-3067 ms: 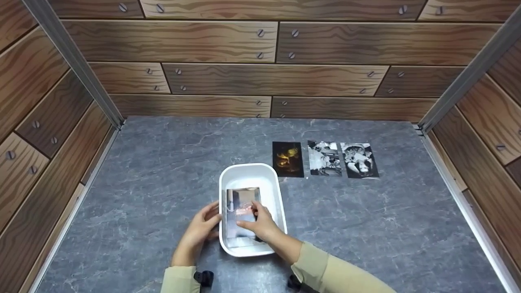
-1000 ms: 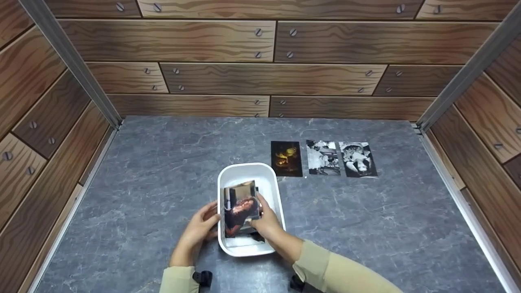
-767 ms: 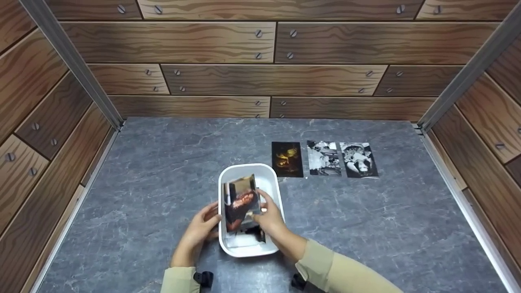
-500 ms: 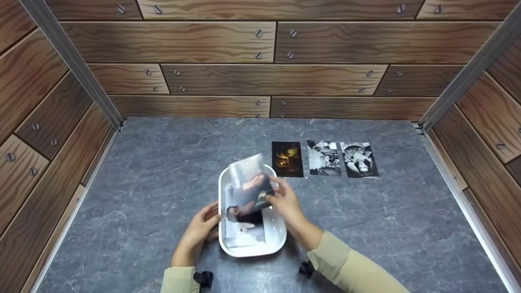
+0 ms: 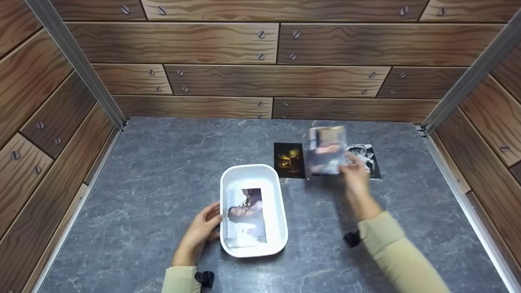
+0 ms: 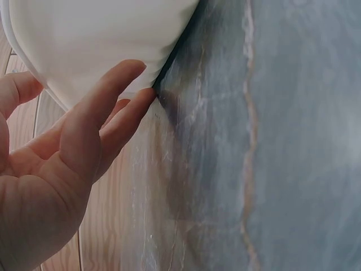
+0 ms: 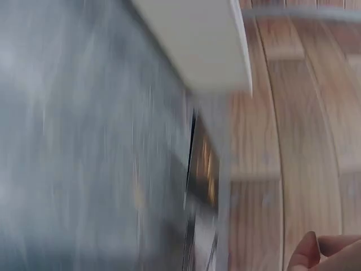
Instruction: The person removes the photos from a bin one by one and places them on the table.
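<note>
A white tub (image 5: 253, 176) stands near the table's front, and a photo (image 5: 246, 216) lies flat inside it. My left hand (image 5: 200, 232) rests its straight fingers (image 6: 121, 104) against the tub's left wall (image 6: 96, 39). My right hand (image 5: 355, 173) is up over the back right of the table, pinching a blurred photo (image 5: 325, 150) by its lower right corner. That photo hangs above the row of prints: a dark orange print (image 5: 289, 159) on the left and a black-and-white print (image 5: 366, 159) on the right. The middle print is hidden behind the held photo.
The grey marbled tabletop (image 5: 163, 171) is boxed in by wood-patterned walls (image 5: 228, 57) at the back and both sides, with metal rails (image 5: 460, 179) along the edges. The right wrist view is motion-blurred.
My right hand lifted the top photo out of the tub and carried it up and to the right, over the row of prints. Another photo now shows in the tub. The left hand stayed put.
</note>
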The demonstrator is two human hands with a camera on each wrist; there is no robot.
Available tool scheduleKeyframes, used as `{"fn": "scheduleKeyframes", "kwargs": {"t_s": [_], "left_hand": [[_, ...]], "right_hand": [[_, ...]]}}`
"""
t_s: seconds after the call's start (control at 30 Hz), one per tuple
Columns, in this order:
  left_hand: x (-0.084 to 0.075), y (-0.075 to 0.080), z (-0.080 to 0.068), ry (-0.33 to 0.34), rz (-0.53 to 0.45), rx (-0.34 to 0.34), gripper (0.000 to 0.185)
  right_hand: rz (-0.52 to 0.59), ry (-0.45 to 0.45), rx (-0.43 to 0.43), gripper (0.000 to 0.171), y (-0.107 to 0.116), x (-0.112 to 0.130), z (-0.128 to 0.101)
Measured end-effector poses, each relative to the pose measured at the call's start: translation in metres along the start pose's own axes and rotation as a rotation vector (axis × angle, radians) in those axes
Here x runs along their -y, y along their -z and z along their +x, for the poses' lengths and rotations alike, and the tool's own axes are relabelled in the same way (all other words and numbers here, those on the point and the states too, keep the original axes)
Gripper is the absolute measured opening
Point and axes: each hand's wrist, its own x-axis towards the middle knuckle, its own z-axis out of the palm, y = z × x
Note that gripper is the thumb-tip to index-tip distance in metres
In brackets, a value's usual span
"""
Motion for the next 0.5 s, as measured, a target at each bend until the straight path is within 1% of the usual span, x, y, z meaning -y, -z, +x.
{"fn": "scheduleKeyframes", "kwargs": {"t_s": [0.07, 0.1, 0.27, 0.33, 0.37, 0.47, 0.5], "left_hand": [[-0.001, 0.0, 0.001, -0.001, 0.0, -0.002, 0.054], [-0.001, 0.0, 0.001, -0.003, 0.0, -0.004, 0.054], [-0.002, 0.001, 0.002, -0.008, 0.0, -0.013, 0.054], [-0.001, 0.001, 0.002, -0.005, 0.004, -0.014, 0.054], [-0.001, 0.001, 0.002, -0.001, 0.006, -0.013, 0.054], [0.0, 0.0, 0.002, 0.005, 0.001, -0.013, 0.054], [0.0, 0.0, 0.001, 0.006, 0.002, -0.012, 0.054]], "right_hand": [[-0.018, -0.006, -0.049, 0.052, 0.02, 0.003, 0.019], [-0.015, -0.024, -0.078, 0.053, 0.029, 0.005, 0.03], [0.055, -0.2, -0.221, 0.061, 0.078, 0.016, 0.074], [0.089, -0.25, -0.279, 0.058, 0.097, 0.018, 0.088], [0.1, -0.263, -0.306, 0.053, 0.107, 0.019, 0.094], [0.156, -0.299, -0.368, 0.04, 0.137, 0.02, 0.106], [0.178, -0.311, -0.386, 0.039, 0.147, 0.02, 0.109]]}}
